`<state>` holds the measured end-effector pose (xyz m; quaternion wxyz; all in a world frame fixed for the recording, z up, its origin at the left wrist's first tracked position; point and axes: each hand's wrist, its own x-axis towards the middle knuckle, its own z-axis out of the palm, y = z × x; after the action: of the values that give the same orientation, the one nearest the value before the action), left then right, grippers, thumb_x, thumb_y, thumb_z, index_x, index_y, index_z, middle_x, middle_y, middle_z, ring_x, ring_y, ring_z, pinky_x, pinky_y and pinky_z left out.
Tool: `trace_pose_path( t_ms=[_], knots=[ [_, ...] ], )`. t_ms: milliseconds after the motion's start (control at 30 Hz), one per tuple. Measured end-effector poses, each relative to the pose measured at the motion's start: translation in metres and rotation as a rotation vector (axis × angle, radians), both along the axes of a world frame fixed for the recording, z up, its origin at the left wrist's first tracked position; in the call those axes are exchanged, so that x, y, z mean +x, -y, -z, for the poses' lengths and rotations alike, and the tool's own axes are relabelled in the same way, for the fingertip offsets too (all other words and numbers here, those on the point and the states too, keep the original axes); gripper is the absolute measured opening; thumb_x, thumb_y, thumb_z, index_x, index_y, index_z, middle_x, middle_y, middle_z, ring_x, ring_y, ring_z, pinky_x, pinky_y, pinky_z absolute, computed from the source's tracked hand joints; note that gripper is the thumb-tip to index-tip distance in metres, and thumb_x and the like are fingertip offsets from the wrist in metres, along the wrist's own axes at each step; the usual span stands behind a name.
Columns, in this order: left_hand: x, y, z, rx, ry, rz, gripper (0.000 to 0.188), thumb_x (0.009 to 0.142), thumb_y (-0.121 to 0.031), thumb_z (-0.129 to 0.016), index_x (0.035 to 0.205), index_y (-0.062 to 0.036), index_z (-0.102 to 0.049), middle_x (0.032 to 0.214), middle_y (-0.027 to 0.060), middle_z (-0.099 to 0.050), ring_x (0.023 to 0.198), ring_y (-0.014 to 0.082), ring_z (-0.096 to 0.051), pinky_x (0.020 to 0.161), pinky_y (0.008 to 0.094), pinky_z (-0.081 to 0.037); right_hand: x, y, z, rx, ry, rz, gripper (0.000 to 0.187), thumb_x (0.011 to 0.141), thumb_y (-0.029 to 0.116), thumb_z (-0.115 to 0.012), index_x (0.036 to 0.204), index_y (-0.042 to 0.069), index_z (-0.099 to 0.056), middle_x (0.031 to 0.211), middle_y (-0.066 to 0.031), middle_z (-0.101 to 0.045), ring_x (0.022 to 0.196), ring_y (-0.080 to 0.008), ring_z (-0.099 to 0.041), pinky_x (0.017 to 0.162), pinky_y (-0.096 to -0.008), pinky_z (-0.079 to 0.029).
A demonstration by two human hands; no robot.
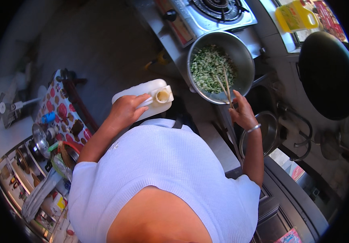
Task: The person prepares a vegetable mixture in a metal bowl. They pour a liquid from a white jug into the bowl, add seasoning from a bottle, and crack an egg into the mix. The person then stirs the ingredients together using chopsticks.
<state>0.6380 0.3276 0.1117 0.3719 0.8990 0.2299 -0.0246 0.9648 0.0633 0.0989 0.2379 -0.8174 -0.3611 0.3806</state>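
Observation:
My left hand point(128, 109) is closed round the handle of a white plastic jug point(142, 90), whose round mouth shows no cap. The jug is in front of me, left of a deep metal pot point(245, 60). Chopped green and white filling point(209, 67) lies in the pot. My right hand point(243, 111), at the pot's near rim, grips a pair of chopsticks point(226, 87). Their tips rest in the chopped mix. A bracelet circles my right wrist.
A gas stove point(207, 18) stands just beyond the pot. Beside my right arm is a metal basin point(263, 133); a black wok point(326, 75) hangs farther right. A yellow jug point(296, 17) sits at the upper right. A patterned tablecloth point(63, 107) covers a table at left.

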Motion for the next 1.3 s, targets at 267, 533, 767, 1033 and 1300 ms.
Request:
trace_pose_path(
  t_ms=[267,533,767,1033,1300],
  knots=[
    [-0.007,0.001,0.006,0.013,0.057,-0.045,0.035,0.081,-0.019,-0.072,0.114,-0.0074,-0.068,0.091,0.0184,-0.070,0.077,0.0318,-0.068,0.070,0.0377,-0.055,-0.040,0.016,0.011,0.280,-0.371,0.360,0.036,0.086,-0.007,-0.055,0.121,-0.001,-0.057,0.116,-0.0071,-0.052,0.084,-0.0122,-0.067,0.059,-0.0200,-0.054],
    [-0.004,0.000,0.002,-0.045,0.052,-0.075,0.036,0.078,-0.011,-0.073,0.113,-0.0014,-0.067,0.097,0.0210,-0.070,0.078,0.0299,-0.070,0.071,0.0336,-0.055,-0.055,0.015,0.027,0.473,0.187,0.104,0.045,0.084,-0.013,-0.051,0.124,0.005,-0.059,0.100,-0.0095,-0.063,0.084,-0.0150,-0.066,0.072,-0.0269,-0.054],
    [-0.001,0.003,0.003,-0.031,0.033,-0.021,0.036,0.080,-0.013,-0.072,0.113,-0.0013,-0.067,0.097,0.0214,-0.070,0.079,0.0302,-0.069,0.072,0.0342,-0.055,-0.041,0.018,0.015,0.392,0.241,0.054,0.047,0.081,-0.012,-0.057,0.124,0.007,-0.059,0.092,-0.0078,-0.064,0.076,-0.0179,-0.065,0.069,-0.0290,-0.053],
    [0.002,0.008,0.003,-0.017,0.000,-0.029,0.035,0.080,-0.019,-0.072,0.113,-0.0062,-0.068,0.091,0.0183,-0.070,0.079,0.0310,-0.068,0.071,0.0369,-0.054,-0.044,-0.033,0.017,0.128,0.820,-0.469,0.069,0.064,0.031,-0.081,0.128,0.028,-0.056,0.118,-0.0069,-0.053,0.107,-0.0257,-0.053,0.082,-0.0390,-0.042],
    [0.002,0.010,0.003,-0.055,0.032,-0.129,0.035,0.080,-0.019,-0.073,0.111,-0.0056,-0.068,0.090,0.0174,-0.070,0.078,0.0319,-0.068,0.071,0.0372,-0.054,-0.043,-0.036,0.017,0.490,0.430,-0.055,0.016,0.077,0.011,-0.075,0.086,0.004,-0.064,0.090,-0.0120,-0.060,0.073,-0.0246,-0.062,0.062,-0.0314,-0.049]
  ],
)
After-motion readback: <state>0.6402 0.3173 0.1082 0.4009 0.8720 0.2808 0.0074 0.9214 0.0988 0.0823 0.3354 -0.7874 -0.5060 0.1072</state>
